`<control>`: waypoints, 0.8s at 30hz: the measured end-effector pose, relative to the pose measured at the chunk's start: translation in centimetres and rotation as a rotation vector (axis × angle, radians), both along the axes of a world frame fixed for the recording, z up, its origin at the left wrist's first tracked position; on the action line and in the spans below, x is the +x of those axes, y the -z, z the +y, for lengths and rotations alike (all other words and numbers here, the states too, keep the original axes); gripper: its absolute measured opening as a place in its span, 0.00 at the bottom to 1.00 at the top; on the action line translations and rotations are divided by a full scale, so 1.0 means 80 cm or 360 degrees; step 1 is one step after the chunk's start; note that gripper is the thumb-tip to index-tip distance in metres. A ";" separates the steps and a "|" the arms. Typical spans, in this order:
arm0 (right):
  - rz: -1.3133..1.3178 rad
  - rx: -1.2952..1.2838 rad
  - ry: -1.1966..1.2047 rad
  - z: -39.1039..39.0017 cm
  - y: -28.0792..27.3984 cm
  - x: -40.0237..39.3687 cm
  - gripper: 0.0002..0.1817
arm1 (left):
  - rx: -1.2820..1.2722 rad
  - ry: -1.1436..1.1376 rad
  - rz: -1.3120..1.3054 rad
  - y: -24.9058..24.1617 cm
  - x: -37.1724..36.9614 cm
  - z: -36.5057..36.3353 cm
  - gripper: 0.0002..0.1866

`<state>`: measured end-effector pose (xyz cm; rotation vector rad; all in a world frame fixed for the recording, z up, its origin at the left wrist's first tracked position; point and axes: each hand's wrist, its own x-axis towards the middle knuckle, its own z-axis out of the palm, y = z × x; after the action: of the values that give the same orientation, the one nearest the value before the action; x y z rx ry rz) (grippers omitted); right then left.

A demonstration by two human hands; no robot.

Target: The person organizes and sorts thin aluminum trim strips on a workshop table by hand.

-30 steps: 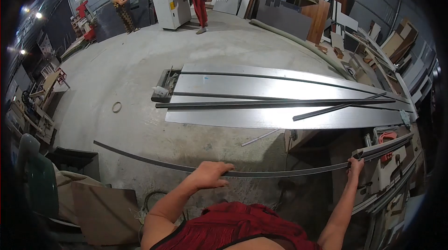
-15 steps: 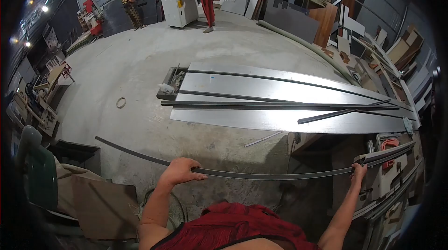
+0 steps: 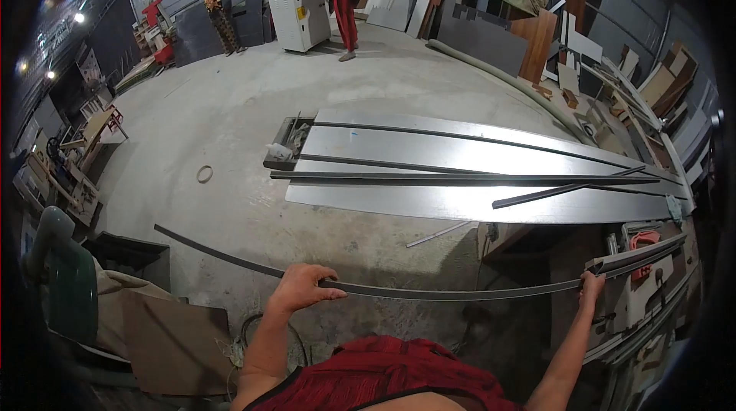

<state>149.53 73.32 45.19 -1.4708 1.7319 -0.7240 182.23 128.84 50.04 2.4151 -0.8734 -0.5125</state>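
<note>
A long, thin dark strip runs crosswise in front of me, above the floor, its left end reaching well past my hand. My left hand is loosely curled around it, with thumb and fingers somewhat apart. Near the strip's right part, my right hand is closed on it, beside the end of a stack of long profiles. Beyond the strip stands a silver metal-topped table. On it lie a long dark bar and a shorter dark bar.
A tray of small items adjoins the table's left end. A tape-like ring lies on the floor. At my left are a brown board and a green machine. Two people stand far back, one at a white machine.
The view has shifted slightly, so the background sits a little lower and further right. My left hand's fingers look a bit more spread around the strip. My right hand keeps its hold.
</note>
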 end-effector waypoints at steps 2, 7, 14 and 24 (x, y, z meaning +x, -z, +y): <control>0.0045 0.0007 -0.0031 0.002 -0.002 0.002 0.47 | 0.0012 -0.0038 -0.0042 0.003 -0.001 0.000 0.28; 0.0503 -0.0146 -0.0006 -0.039 0.040 -0.012 0.45 | 0.0007 -0.0081 -0.0047 -0.001 -0.003 -0.001 0.30; 0.0850 -0.0145 -0.0001 -0.011 0.011 0.006 0.42 | -0.0054 -0.0100 -0.0115 0.002 -0.005 -0.001 0.28; 0.0852 -0.0198 -0.0005 0.002 0.000 0.009 0.42 | -0.0031 -0.0105 -0.0098 -0.003 -0.008 -0.002 0.31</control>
<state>150.28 73.51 45.18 -1.8752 2.1031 -0.4640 181.58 128.68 50.25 2.4444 -0.8175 -0.4052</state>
